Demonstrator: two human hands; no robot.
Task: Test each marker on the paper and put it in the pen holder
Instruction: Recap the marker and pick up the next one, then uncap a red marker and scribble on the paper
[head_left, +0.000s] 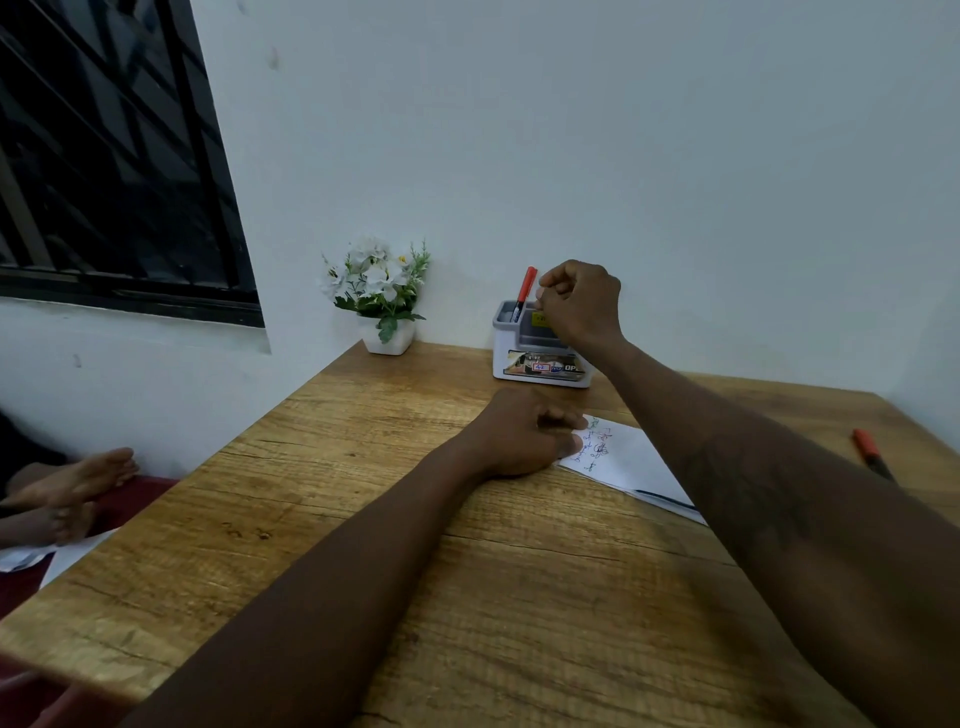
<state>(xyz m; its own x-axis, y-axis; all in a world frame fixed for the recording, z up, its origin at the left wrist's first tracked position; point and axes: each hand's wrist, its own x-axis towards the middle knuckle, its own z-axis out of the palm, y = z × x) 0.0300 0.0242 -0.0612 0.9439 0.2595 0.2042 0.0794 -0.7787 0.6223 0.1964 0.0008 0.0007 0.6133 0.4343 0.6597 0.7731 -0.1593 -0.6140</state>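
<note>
Marker, red cap (525, 286) over dark barrel, stands tilted in the left slot of a grey-white pen holder (501, 353) by the wall. Left hand (519, 436), fingers curled in, rests on the scribbled paper's (628, 457) left edge. Right hand (582, 301) hovers over the holder, fingers curled; can't tell if pinching anything. Second red-capped marker (872, 457) lies on the table (363, 519), far right.

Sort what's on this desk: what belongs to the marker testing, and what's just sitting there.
Job: paper, pen holder, red-capped marker standing in it, second red marker lying at the right.
Lying about: flower pot by the wall.
</note>
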